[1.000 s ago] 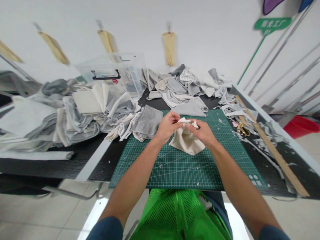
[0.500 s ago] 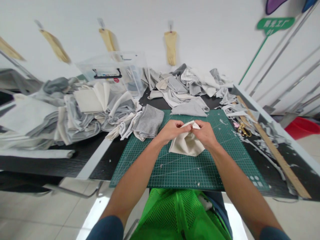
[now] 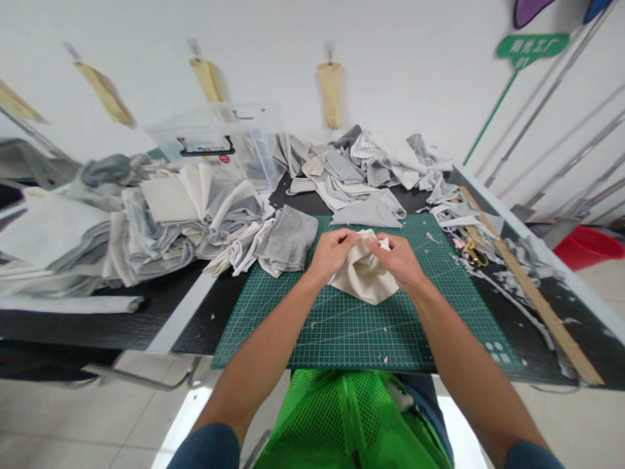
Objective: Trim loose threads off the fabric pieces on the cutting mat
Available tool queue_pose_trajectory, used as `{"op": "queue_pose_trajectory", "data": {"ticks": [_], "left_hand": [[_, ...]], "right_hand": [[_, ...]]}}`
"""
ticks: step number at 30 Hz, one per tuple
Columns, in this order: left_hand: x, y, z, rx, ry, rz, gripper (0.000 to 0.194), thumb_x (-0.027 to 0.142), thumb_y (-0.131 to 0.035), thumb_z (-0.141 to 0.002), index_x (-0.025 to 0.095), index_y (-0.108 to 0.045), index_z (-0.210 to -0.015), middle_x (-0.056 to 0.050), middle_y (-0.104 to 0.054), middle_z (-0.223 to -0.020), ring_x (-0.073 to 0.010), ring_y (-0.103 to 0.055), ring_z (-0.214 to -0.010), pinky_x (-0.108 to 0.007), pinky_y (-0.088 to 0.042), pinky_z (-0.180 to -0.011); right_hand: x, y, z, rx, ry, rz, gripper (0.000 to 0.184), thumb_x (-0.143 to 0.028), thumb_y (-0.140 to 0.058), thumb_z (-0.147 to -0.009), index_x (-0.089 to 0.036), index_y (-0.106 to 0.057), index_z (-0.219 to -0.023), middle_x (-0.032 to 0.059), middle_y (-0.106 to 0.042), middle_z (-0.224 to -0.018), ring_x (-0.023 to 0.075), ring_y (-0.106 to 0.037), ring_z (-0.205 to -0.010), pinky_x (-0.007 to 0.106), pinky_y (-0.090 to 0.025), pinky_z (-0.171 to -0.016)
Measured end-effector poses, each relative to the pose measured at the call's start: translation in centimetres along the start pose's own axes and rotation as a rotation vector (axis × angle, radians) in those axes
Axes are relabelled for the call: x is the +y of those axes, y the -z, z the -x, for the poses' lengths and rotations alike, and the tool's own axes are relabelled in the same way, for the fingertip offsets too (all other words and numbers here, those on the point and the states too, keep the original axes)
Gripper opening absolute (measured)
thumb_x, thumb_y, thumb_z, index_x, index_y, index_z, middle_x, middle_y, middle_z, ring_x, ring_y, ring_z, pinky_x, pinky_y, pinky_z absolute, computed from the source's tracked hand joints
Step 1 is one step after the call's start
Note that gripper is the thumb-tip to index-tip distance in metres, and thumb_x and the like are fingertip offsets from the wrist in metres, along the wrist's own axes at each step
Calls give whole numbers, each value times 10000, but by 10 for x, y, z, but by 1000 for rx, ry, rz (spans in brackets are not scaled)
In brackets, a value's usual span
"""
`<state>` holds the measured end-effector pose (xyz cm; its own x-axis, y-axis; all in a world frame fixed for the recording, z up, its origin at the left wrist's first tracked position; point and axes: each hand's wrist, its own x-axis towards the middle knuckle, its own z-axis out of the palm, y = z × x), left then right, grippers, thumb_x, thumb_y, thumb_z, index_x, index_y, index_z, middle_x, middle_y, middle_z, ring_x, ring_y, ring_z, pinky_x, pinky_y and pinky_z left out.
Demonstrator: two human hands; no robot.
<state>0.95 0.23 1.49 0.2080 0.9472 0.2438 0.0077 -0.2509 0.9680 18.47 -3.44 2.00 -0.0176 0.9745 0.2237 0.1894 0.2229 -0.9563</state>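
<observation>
A cream cloth piece (image 3: 367, 277) is held up by its far edge over the green cutting mat (image 3: 351, 335), its lower part hanging in folds down to the mat. My left hand (image 3: 331, 251) pinches the cloth's left top corner between thumb and fingers. On the other side, my right hand (image 3: 396, 257) grips the upper right edge, thumb lying on top of the fabric. Some of the fingers are hidden behind the cloth. Left of my left hand, a folded grey cloth (image 3: 288, 238) overlaps the mat's corner.
Heaped grey and cream cloths (image 3: 161, 215) cover the left side; more fabric scraps (image 3: 361, 169) lie behind the mat. A clear plastic bin (image 3: 209, 140) stands at the back. To the right are gold-handled scissors (image 3: 473, 254), a wooden strip (image 3: 532, 286) and fabric shreds. A red bucket (image 3: 583, 247) sits beyond.
My hands have spread slightly apart along the cloth's top edge, the left moving a little left. The cloth's lower part has shifted and bunched differently. The view has shifted slightly.
</observation>
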Motion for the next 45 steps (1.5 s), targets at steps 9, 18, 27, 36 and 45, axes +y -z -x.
{"op": "queue_pose_trajectory", "data": {"ticks": [9,18,27,36,45], "left_hand": [[1,-6,1,4,-58,-48,92,223,-672,-804,166,-727,-850,-39,-717,-827,-165,-619,-763,-282,-481,-740],[0,0,0,-132,70,184,303,126,-794,-621,137,-684,-903,-34,-706,-838,-130,-622,-733,-245,-482,-699],[11,3,3,-167,114,265,369,444,-828,-740,123,-760,-910,-59,-733,-854,-139,-613,-729,-262,-474,-698],[0,7,-5,71,121,199,253,405,-706,-844,160,-641,-839,6,-603,-744,-111,-505,-661,-223,-402,-614],[-17,40,-28,509,57,-51,146,282,-513,-962,186,-567,-866,3,-565,-826,-143,-532,-787,-260,-423,-718]], "right_hand": [[6,-5,-5,88,34,135,409,-558,-697,-824,-182,-647,-673,3,-578,-640,146,-470,-628,263,-341,-551],[7,-9,-2,70,-60,17,352,-490,-819,-685,-179,-686,-782,-27,-598,-666,125,-476,-595,251,-351,-540],[5,-4,-1,17,-87,-185,345,-481,-841,-699,-170,-713,-773,-8,-631,-692,123,-500,-606,259,-381,-567],[12,4,-8,83,-92,-87,513,-524,-831,-714,-189,-735,-1090,66,-733,-984,195,-637,-816,318,-503,-738],[38,43,-24,142,-181,-179,454,-469,-806,-683,-148,-687,-981,30,-692,-842,183,-614,-768,313,-491,-730]]}}
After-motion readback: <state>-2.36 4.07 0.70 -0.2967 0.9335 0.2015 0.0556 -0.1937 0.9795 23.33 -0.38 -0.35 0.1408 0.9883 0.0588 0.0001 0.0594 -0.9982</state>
